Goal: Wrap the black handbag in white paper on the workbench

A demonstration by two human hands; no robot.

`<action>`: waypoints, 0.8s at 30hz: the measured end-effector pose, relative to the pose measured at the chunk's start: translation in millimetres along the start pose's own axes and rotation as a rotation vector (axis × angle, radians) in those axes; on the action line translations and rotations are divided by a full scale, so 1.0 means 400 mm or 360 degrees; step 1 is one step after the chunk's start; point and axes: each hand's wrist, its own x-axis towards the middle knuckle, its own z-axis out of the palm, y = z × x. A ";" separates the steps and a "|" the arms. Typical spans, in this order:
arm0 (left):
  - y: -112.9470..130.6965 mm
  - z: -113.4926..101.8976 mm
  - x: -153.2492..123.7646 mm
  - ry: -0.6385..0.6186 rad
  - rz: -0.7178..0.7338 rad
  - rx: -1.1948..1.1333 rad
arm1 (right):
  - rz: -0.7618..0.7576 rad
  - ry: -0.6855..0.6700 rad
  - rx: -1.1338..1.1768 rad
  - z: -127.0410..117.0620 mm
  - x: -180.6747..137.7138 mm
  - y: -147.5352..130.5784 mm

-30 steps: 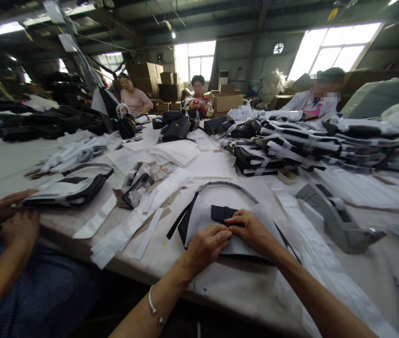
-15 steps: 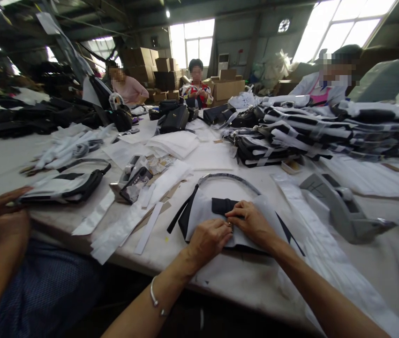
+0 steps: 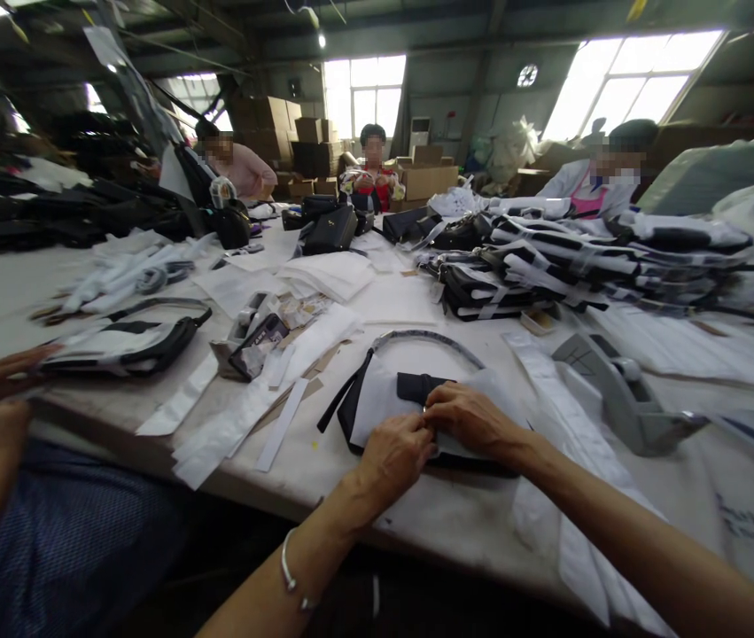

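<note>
A black handbag [image 3: 348, 415] lies on the table in front of me, its wrapped handle [image 3: 430, 337] arching away from me. White wrapping sheet [image 3: 375, 394] covers most of its front, and a small black flap [image 3: 413, 386] shows through at the middle. My left hand [image 3: 398, 450] is closed, its fingertips pinching at the metal clasp below the flap. From the right, my right hand [image 3: 473, 421] pinches at the same spot, fingertips almost touching the left ones. The fingers hide most of the clasp. A black strap [image 3: 335, 406] hangs off the bag's left side.
Tape dispensers [image 3: 629, 390] [image 3: 250, 341] stand to either side. White strips [image 3: 237, 430] lie left of the bag. Beside me, a co-worker's hand [image 3: 4, 377] touches another wrapped bag [image 3: 130, 341]. Wrapped bags [image 3: 569, 257] are piled back right; several people sit across the table.
My fingertips have drawn closer together over the clasp, hiding more of it. The view has shifted slightly. The co-worker's arms at left have moved a little left.
</note>
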 end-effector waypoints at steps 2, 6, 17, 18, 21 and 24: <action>-0.002 -0.006 0.002 -0.0032 0.0010 0.0001 | -0.0022 -0.0135 0.0073 -0.011 0.012 0.003; -0.014 0.005 -0.009 0.0038 0.0066 -0.0085 | -0.0057 -0.0245 0.0114 -0.030 0.032 0.005; -0.027 0.044 -0.018 0.0296 0.0161 -0.0205 | 0.0213 0.0052 -0.0153 0.036 0.022 -0.019; -0.026 0.041 -0.017 0.0278 0.0149 -0.0186 | 0.0304 0.0066 -0.0019 0.032 0.026 -0.016; -0.022 0.034 -0.017 0.0256 0.0110 -0.0144 | 0.0624 0.0050 0.0500 -0.003 0.033 -0.004; -0.021 0.033 -0.019 0.0252 0.0089 -0.0147 | 0.0769 0.0143 0.0643 -0.054 0.018 -0.009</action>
